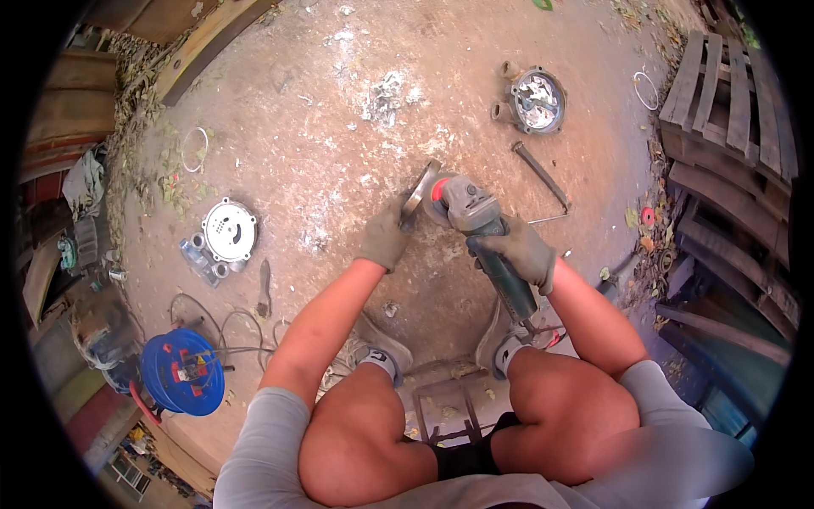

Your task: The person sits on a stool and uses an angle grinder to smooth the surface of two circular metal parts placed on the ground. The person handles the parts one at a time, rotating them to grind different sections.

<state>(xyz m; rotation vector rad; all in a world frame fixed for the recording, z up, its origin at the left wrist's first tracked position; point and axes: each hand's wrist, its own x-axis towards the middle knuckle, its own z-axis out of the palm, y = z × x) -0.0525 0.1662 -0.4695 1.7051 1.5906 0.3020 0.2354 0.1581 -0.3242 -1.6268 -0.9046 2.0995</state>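
My left hand [386, 239], in a grey-green work glove, is closed round a round, flat metal piece [419, 192] seen nearly edge-on. Its kind I cannot make out. An angle grinder [506, 280] with a dark green body and grey head lies in my gloved right hand [526, 250], whose fingers wrap its body. The grinder's disc [439, 197], reddish at its middle, is right beside the metal piece. Whether they touch is not clear. Both hands are in front of my knees, above the ground between my feet.
A hammer [544, 178] lies right of the grinder, beyond it a round metal housing [514, 93] with silvery scraps inside. At left are another housing with a pale round face [229, 230], a brush-like tool [264, 284] and a blue cable reel [161, 373]. Wooden pallets [708, 140] stand at right.
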